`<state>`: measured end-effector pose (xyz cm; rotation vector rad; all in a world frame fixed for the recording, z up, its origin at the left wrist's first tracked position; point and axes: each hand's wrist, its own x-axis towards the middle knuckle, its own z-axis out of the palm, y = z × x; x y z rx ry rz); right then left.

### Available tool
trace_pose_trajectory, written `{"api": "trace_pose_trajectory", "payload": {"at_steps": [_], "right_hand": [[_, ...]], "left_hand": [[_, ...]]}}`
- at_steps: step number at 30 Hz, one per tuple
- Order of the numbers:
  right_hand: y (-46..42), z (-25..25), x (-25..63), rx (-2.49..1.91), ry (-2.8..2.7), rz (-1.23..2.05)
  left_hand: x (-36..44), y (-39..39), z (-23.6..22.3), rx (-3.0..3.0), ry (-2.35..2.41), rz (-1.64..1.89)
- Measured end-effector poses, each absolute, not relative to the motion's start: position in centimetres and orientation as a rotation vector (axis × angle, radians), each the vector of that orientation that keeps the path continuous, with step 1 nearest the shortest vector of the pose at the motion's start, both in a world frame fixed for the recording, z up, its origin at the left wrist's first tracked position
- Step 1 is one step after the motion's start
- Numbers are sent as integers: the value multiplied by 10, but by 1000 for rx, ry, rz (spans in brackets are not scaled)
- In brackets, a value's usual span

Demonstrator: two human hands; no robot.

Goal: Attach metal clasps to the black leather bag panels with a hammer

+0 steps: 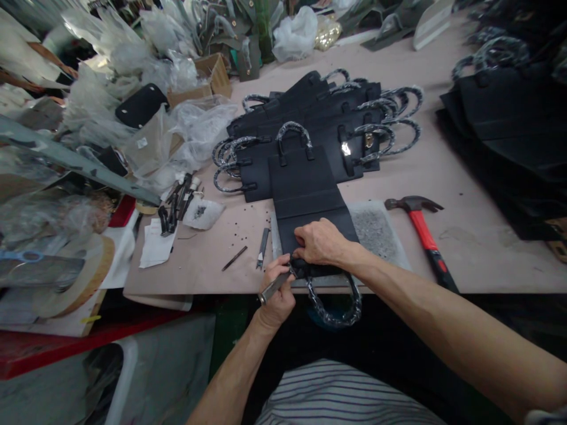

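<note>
A black bag panel lies over a pale work slab at the table's front edge. One plastic-wrapped handle hangs over that edge; another handle stands at the panel's far end. My left hand is closed around a cylindrical metal punch, held tilted beside the base of the near handle. Just above it, my right hand rests on the panel with fingers curled and pinched together by the handle base. What is between those fingertips is hidden. A claw hammer with a red and black grip lies to the right.
More black bag panels with wrapped handles are heaped behind, and another stack stands at right. Left of my hands lie a thin metal rod, a flat metal tool and several dark tools. Plastic bags crowd the back left.
</note>
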<state>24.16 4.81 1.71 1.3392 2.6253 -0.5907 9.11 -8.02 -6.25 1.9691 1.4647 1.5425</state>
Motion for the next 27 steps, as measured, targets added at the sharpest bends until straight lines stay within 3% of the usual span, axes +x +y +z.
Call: {"api": "trace_pose_trajectory", "payload": {"at_steps": [27], "right_hand": [[88,33,226,1132,2524,-723]], "left_hand": [[75,-59,-42,2067,1384,1246]]}}
